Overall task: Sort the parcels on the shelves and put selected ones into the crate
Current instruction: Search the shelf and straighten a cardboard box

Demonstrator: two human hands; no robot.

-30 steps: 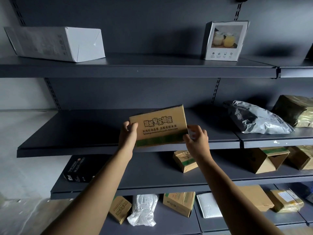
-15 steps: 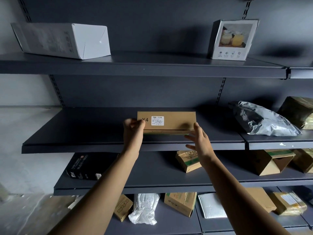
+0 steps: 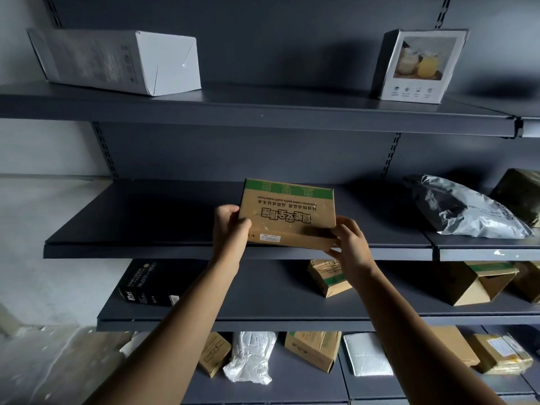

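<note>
1. Above the front edge of the second shelf [image 3: 175, 229], one flat cardboard box [image 3: 287, 213] is held by two hands, with its print upside down and a green band along its far edge.
2. The box's left end is gripped by the left hand [image 3: 229, 229], fingers curled over the top face.
3. Its right near corner is gripped by the right hand [image 3: 349, 244], thumb on top.
4. Two boxes are seen on the top shelf [image 3: 263, 108]: one white carton [image 3: 117, 61] lying down and one picture-printed box [image 3: 420, 65] standing upright.
5. One grey plastic mailer [image 3: 464, 209] is lying at the right of the second shelf, well apart from the held box.
6. One black box [image 3: 146, 283] and one small cardboard box [image 3: 328, 276] are counted on the third shelf below the hands.
</note>
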